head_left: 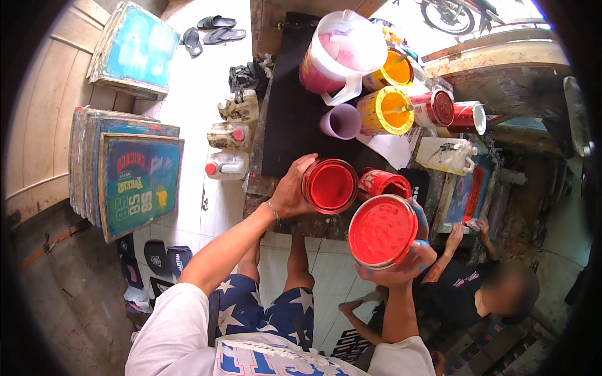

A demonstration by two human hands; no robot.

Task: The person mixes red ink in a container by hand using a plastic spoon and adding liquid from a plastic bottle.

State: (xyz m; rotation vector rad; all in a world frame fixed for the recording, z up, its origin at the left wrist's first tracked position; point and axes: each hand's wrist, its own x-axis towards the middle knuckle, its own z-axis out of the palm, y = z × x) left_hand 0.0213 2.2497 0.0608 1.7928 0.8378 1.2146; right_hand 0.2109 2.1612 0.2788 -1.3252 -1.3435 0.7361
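My left hand point(290, 192) grips a red-coated tin point(330, 186) at the table's near edge. My right hand point(411, 257), stained blue on the fingers, holds a tin full of bright red paint point(382, 229) from beneath, right of and nearer than the first. Just behind them is another red-smeared container point(382, 180). Farther back on the black-topped table point(288, 75) stand a pale purple cup point(338, 121), yellow paint buckets point(385, 109), a translucent pink-stained pitcher point(332, 50), red cans point(433, 108) and a stained white jug point(442, 153).
Stacked printing screens point(135, 185) lean at the left. Plastic jugs point(227, 163) and sandals point(222, 34) lie on the floor beside the table. At the lower right a co-worker point(470, 294) in a dark shirt works at a screen point(464, 191). A motorbike point(448, 12) stands beyond the table.
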